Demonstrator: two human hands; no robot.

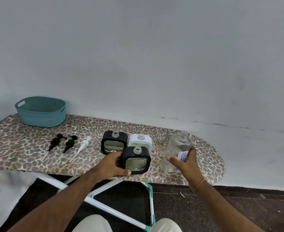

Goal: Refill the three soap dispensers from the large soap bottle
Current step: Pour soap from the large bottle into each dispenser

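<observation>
Teal basket [40, 113] far left on leopard-print board [20, 144]; white frame [104, 186] beneath, dark floor [221, 203].

Head-worn view, angled forward and down, ironing board [37, 148] seemingly near

Leopard print and teal showing

Ironing board cover [29, 144] is wearing leopard spots; basket [40, 113] is showing teal; two dispensers [114, 143] black, one [140, 139] white.

Left hand [114, 164] and right hand [185, 162], both gripping.
</observation>
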